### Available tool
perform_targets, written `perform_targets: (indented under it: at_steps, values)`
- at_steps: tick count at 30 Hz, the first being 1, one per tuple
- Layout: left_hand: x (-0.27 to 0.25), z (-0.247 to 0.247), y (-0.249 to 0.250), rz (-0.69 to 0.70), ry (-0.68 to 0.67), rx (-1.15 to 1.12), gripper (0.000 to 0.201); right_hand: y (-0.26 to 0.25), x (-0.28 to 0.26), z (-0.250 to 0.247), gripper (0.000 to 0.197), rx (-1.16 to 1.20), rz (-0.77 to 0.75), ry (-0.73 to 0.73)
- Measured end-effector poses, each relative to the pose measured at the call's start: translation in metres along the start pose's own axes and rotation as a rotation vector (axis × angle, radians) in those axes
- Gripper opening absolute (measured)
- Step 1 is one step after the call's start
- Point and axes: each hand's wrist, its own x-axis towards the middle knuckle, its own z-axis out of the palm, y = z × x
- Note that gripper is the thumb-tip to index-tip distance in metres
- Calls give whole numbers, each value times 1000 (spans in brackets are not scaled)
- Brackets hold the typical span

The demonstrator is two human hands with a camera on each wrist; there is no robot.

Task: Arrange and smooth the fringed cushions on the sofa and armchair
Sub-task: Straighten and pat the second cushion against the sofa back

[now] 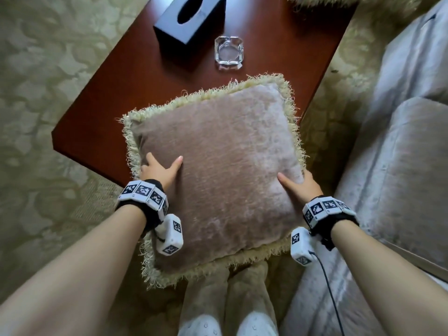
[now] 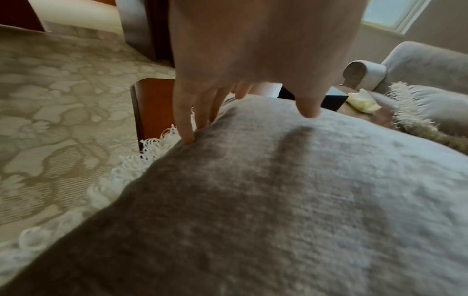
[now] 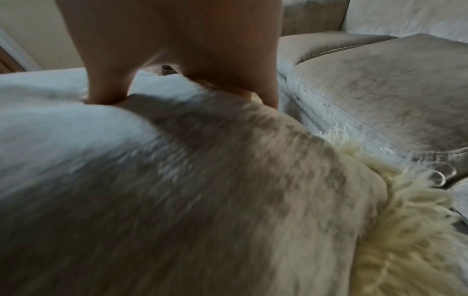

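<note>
- Holding the cushion (image 1: 218, 170) by its two side edges, the person carries it flat in front of the body, above the near end of the wooden table (image 1: 116, 98) and the knees.
- On the far left, beyond the left hand (image 1: 157, 169), lies patterned carpet (image 1: 36, 117); that hand clamps the cushion's left edge, thumb lying on the top face, the other fingers (image 2: 186, 120) curled down over the edge into the fringe (image 2: 152, 148).
- Ahead of the hands, on the table, stand a dark tissue box (image 1: 191, 15) and a glass ashtray (image 1: 229, 50), both well clear of the cushion.
- The right hand (image 1: 300, 184) mirrors the left: thumb pressed into the plush top, fingers wrapped over the right edge and mostly hidden.
- Just beside the right hand is the sofa (image 1: 407, 154), its seat bare; a second fringed cushion (image 2: 430, 104) shows in the left wrist view on a seat beyond the table.
- To do this step well, it seems best to keep both grips level, swing the cushion right toward the sofa, and set it down before stroking the pile one way.
- The cushion is nearly square, so no long axis stands out; its face points up, one corner turned away and to the right, toward the ashtray.
</note>
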Motion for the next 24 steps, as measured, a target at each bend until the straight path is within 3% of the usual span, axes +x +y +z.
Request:
perform_targets:
  at_steps: [4, 9, 11, 17, 21, 24]
  values:
    - [8, -3, 1, -22, -26, 160, 71, 10, 6, 1, 117, 130, -20, -55]
    - [2, -11, 3, 89, 47, 273, 28, -4, -18, -6, 41, 252, -110, 33]
    - [-5, -16, 7, 91, 70, 282, 24, -9, -24, -15, 40, 247, -147, 79]
    - [-38, -33, 67, 242, 74, 260, 20, -12, -42, -90, 76, 183, -209, 224]
    - [-76, -49, 149, 386, 65, 199, 20, -15, -78, -173, 43, 233, -205, 411]
    - [-113, -61, 218, 524, 61, 142, 19, -9, -106, -239, 39, 299, -209, 556]
